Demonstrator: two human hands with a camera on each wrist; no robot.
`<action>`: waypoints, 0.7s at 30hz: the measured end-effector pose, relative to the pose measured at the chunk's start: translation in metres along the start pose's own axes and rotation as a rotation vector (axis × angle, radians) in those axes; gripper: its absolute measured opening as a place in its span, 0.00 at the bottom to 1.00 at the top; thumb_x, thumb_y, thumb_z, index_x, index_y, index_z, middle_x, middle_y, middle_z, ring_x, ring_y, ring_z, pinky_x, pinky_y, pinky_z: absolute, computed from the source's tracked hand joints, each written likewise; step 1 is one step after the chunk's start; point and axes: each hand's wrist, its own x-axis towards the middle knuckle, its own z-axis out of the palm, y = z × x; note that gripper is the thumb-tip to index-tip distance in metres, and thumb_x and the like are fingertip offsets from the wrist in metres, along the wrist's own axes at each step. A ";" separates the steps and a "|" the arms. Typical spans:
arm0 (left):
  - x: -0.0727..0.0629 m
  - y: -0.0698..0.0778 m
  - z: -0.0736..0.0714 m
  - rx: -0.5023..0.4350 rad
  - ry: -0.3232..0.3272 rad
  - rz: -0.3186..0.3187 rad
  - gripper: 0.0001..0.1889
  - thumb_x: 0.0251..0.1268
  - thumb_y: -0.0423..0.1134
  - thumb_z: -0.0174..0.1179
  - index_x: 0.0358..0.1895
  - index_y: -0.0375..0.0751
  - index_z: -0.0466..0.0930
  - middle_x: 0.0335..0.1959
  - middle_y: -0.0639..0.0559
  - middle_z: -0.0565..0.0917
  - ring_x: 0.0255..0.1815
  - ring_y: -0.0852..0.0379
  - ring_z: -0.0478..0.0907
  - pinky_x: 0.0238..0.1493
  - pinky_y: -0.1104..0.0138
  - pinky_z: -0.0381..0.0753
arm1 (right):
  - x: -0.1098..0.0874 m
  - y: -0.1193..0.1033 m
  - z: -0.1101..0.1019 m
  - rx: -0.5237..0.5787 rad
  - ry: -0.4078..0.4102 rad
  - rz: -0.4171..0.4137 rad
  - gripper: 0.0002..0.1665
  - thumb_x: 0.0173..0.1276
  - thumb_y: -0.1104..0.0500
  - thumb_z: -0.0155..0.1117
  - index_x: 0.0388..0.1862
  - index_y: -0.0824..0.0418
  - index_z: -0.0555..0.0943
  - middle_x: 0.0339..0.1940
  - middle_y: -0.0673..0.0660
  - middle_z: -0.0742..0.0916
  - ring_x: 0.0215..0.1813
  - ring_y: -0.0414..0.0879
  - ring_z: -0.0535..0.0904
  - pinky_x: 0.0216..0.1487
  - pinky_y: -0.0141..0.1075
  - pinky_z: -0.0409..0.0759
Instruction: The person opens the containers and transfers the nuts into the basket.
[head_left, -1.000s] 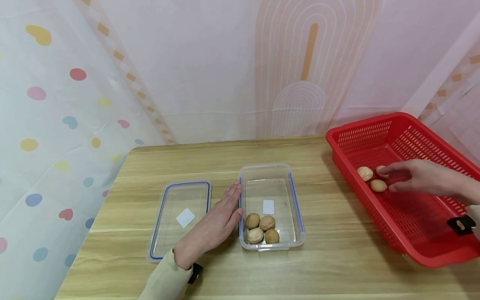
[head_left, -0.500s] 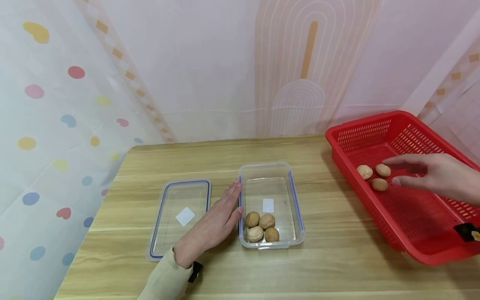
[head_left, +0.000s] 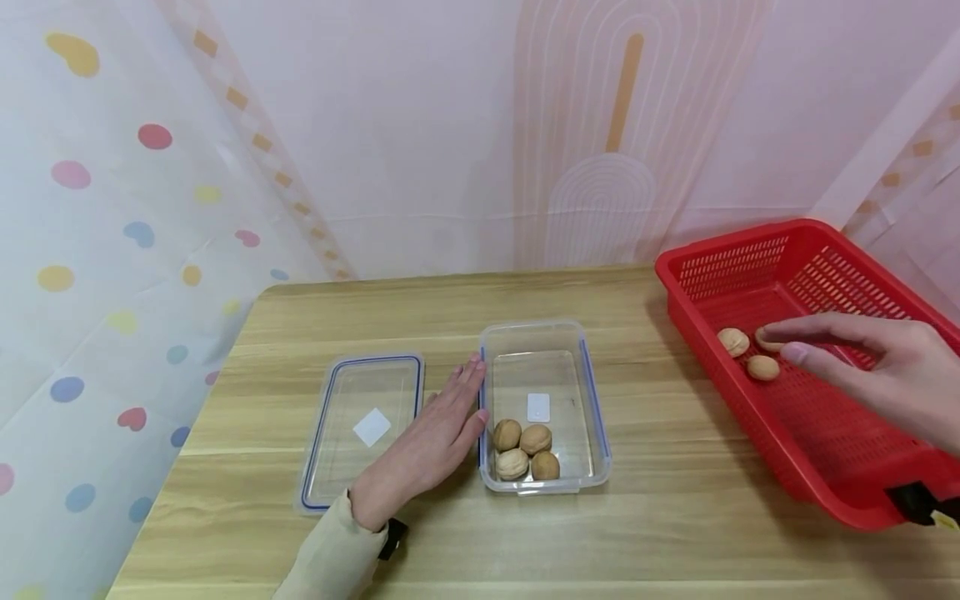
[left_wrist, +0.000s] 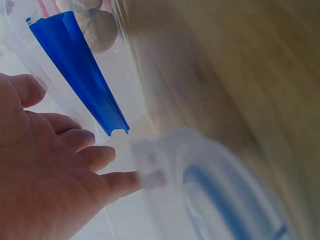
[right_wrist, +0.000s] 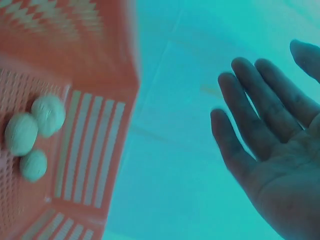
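My left hand (head_left: 427, 446) lies along the left side of a clear plastic food box (head_left: 596, 408), its straight fingers touching the wall. Several walnuts (head_left: 536, 439) are gathered in the box's near left corner. In the left wrist view a blue side latch (left_wrist: 80, 72) of the box stands beside my fingers. Over the red plastic basket (head_left: 720, 404) hovers my right hand (head_left: 885, 367), fingers extended and holding nothing. Three walnuts (head_left: 762, 367) lie in the basket beyond its fingertips, one partly hidden by the fingers. The right wrist view shows the right palm (right_wrist: 285, 170) bare.
A clear lid (head_left: 337, 442) with a blue seal lies flat on the wooden table (head_left: 645, 533), left of the box and partly behind my left hand. A patterned cloth backdrop (head_left: 420, 133) hangs behind the table and along its left side.
My right hand has drawn back from the walnuts and risen above the basket, still without one. The walnuts in the basket have barely shifted. My left hand and the box stay put.
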 end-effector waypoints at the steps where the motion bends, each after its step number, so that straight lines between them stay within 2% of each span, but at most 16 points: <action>1: 0.000 0.000 0.000 -0.001 0.000 -0.004 0.34 0.87 0.51 0.40 0.84 0.41 0.40 0.86 0.47 0.42 0.85 0.41 0.43 0.77 0.35 0.51 | -0.001 -0.003 0.001 0.004 0.004 -0.010 0.19 0.67 0.62 0.75 0.56 0.52 0.89 0.46 0.28 0.87 0.49 0.19 0.75 0.44 0.11 0.71; 4: -0.001 0.001 0.000 -0.001 0.007 -0.012 0.34 0.87 0.50 0.41 0.84 0.42 0.41 0.86 0.48 0.42 0.85 0.41 0.44 0.77 0.35 0.51 | -0.006 -0.013 0.005 -0.006 0.014 -0.025 0.19 0.66 0.61 0.76 0.55 0.48 0.89 0.47 0.30 0.87 0.51 0.19 0.75 0.47 0.11 0.67; 9: -0.002 0.002 0.000 0.001 0.009 -0.020 0.34 0.87 0.51 0.41 0.85 0.43 0.41 0.85 0.50 0.42 0.85 0.41 0.43 0.78 0.36 0.50 | -0.014 -0.029 0.015 0.011 0.009 -0.016 0.23 0.66 0.60 0.77 0.57 0.40 0.88 0.52 0.32 0.88 0.56 0.18 0.76 0.52 0.10 0.66; 12: -0.003 0.002 0.000 0.002 0.010 -0.021 0.34 0.87 0.51 0.40 0.84 0.43 0.41 0.85 0.50 0.42 0.85 0.41 0.43 0.78 0.36 0.50 | -0.019 -0.034 0.021 0.044 0.007 -0.076 0.26 0.65 0.63 0.77 0.59 0.41 0.87 0.57 0.32 0.86 0.62 0.18 0.73 0.55 0.10 0.66; 15: -0.002 0.002 0.001 0.000 0.014 -0.018 0.34 0.87 0.51 0.40 0.84 0.42 0.41 0.86 0.49 0.42 0.85 0.41 0.43 0.77 0.35 0.51 | -0.023 -0.040 0.029 0.066 0.012 -0.170 0.28 0.62 0.68 0.77 0.59 0.45 0.88 0.57 0.36 0.87 0.65 0.22 0.73 0.59 0.12 0.66; 19: -0.001 0.002 0.001 -0.004 0.020 -0.016 0.34 0.87 0.50 0.40 0.84 0.42 0.42 0.86 0.47 0.43 0.85 0.40 0.43 0.78 0.36 0.51 | -0.026 -0.056 0.041 0.071 0.037 -0.264 0.31 0.57 0.71 0.79 0.56 0.45 0.89 0.50 0.42 0.91 0.57 0.30 0.79 0.58 0.16 0.72; 21: -0.001 0.002 0.002 -0.005 0.022 -0.013 0.34 0.87 0.50 0.41 0.84 0.41 0.42 0.86 0.46 0.43 0.85 0.40 0.43 0.78 0.37 0.51 | -0.026 -0.062 0.047 0.097 0.029 -0.303 0.32 0.56 0.73 0.78 0.56 0.46 0.88 0.49 0.42 0.91 0.53 0.31 0.81 0.54 0.17 0.75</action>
